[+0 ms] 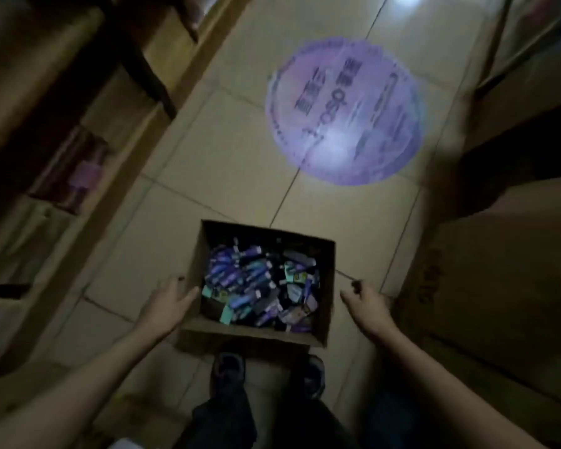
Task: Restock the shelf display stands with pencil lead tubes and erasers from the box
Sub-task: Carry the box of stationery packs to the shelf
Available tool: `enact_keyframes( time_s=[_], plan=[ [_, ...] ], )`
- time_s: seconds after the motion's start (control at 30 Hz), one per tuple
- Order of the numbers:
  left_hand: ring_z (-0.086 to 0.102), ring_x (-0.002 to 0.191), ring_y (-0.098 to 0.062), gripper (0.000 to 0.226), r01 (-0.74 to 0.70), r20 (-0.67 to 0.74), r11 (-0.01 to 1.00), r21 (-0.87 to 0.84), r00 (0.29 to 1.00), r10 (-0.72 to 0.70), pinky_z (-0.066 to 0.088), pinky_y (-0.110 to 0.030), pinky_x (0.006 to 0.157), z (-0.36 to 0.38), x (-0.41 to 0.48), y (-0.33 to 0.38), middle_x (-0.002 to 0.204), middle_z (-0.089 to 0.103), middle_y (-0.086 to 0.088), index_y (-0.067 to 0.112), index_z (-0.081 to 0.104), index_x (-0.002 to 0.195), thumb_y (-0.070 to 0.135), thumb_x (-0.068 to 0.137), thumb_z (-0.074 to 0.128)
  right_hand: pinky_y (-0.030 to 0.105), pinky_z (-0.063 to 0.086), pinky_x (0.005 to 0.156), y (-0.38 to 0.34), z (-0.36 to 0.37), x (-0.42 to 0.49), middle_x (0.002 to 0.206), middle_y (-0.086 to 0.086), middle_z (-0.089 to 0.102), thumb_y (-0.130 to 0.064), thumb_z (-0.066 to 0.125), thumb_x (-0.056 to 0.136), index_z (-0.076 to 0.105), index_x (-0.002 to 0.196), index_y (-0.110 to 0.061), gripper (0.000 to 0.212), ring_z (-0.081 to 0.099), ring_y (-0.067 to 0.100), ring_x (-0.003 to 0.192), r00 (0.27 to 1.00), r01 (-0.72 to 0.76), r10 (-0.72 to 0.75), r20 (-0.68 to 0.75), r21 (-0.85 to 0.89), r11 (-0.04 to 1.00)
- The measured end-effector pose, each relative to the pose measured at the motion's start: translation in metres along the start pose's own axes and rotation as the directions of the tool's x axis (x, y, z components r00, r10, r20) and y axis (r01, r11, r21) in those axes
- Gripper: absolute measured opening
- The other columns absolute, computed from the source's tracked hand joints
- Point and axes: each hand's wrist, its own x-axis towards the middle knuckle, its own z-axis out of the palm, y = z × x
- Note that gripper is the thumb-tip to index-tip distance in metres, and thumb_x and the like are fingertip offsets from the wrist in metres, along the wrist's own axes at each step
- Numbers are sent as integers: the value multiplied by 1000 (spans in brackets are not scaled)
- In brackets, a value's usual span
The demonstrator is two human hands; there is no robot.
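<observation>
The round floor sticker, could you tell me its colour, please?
Purple floor sticker with dark lettering, head view.

Dim all over, a murky yellow-green cast across the tiled floor (227, 150). One glare spot burns white at the top edge, and a second washes out the middle of the purple round floor sticker (344, 111), its print smeared. The shelves (46, 131) at left sink into deep shadow and streak with motion blur. The cartons (506, 280) at right are dark and soft. Straight lines bow toward the corners. The box (263, 335) and its contents read grainy, and both hands look soft-edged and underexposed.
</observation>
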Motion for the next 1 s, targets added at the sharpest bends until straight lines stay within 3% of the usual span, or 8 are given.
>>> enact_keyframes(
  time_s=[0.1, 0.2, 0.27, 0.37, 0.43, 0.57, 0.8, 1.0],
  plan=[
    [38, 131, -35, 62, -7, -97, 998, -62, 995, 1, 32, -38, 105, 43, 56, -29, 145, 37, -23, -3, 31, 141, 29, 93, 55, 39, 45, 92, 36, 46, 51, 134, 16, 48, -33, 55, 92, 39, 134, -5, 53, 51, 28, 116, 992, -9, 13, -124, 28, 1000],
    [34, 135, -32, 70, -40, -170, 988, -147, 985, 14, 29, -39, 109, 81, 102, -52, 148, 33, -19, 0, 26, 144, 31, 90, 60, 41, 41, 99, 69, 85, 88, 143, 15, 38, -42, 55, 91, 30, 141, -7, 66, 43, 30, 127, 986, -83, 99, -132, 127, 988],
    [43, 126, -25, 70, -62, -188, 965, -256, 982, 13, 37, -36, 101, 99, 126, -62, 140, 42, -12, 3, 30, 141, 29, 86, 65, 40, 42, 99, 86, 103, 109, 145, 15, 37, -42, 57, 90, 28, 143, -9, 68, 43, 30, 128, 982, -122, 148, -117, 202, 972],
    [54, 106, -22, 52, -2, -169, 876, -482, 981, -90, 43, -32, 85, 116, 154, -75, 121, 56, -9, 6, 45, 131, 23, 86, 66, 44, 45, 100, 105, 125, 137, 144, 15, 41, -35, 58, 91, 27, 145, -13, 66, 47, 31, 125, 978, -188, 210, -2, 434, 881],
    [56, 97, -24, 36, 30, -188, 830, -557, 969, -161, 43, -33, 80, 125, 163, -81, 116, 60, -17, 3, 53, 123, 19, 91, 59, 46, 50, 93, 111, 138, 145, 137, 15, 49, -32, 53, 94, 32, 142, -14, 55, 54, 30, 118, 982, -177, 190, 24, 490, 854],
    [54, 84, -21, 27, 14, -292, 878, -479, 940, -175, 37, -27, 70, 130, 165, -86, 94, 59, -11, 0, 61, 109, 22, 95, 53, 26, 45, 71, 110, 152, 145, 117, 7, 61, -26, 42, 99, 51, 125, -16, 29, 58, 18, 98, 986, -76, 139, -96, 478, 875],
    [51, 76, -21, 21, 30, -292, 856, -516, 934, -208, 38, -31, 68, 101, 117, -57, 80, 57, -13, 0, 62, 87, 19, 93, 56, 45, 44, 99, 83, 103, 108, 121, 13, 60, -16, 40, 100, 50, 128, -10, 31, 56, 28, 112, 985, -82, 140, -100, 440, 894],
    [52, 74, -24, 32, 83, -241, 860, -503, 943, -232, 41, -37, 67, 24, 15, -15, 81, 57, -18, -3, 61, 91, 28, 94, 54, 42, 50, 88, 39, 7, 10, 115, 8, 61, -20, 40, 100, 51, 125, -10, 29, 59, 22, 104, 988, -86, 131, -82, 413, 907]
  ],
)
